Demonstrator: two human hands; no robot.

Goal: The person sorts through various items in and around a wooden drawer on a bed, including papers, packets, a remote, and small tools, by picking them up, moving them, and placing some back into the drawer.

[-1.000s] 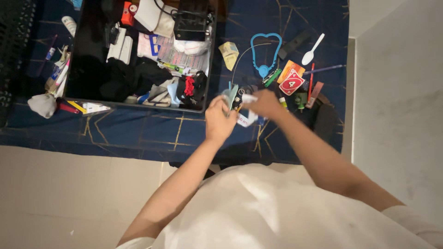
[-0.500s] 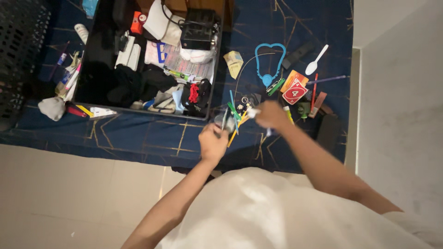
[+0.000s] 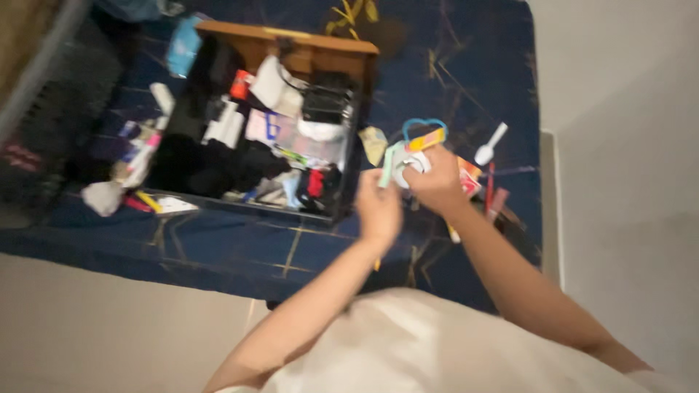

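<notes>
Blue cloth covers the surface [image 3: 218, 251]. Your right hand [image 3: 437, 182] grips a blurred bundle of small things [image 3: 404, 156], fingers closed; your left hand [image 3: 378, 211], at its seven o'clock, looks curled, grip unclear. Loose pieces could slip into the cluttered box [image 3: 255, 145] at nine o'clock.

Both hands met over the dark blue cloth [image 3: 218, 247] — right hand [image 3: 437, 185] gripped small blurred items [image 3: 404, 156], left hand [image 3: 378, 211] just beside — cluttered tray [image 3: 349, 211] alongside.
</notes>
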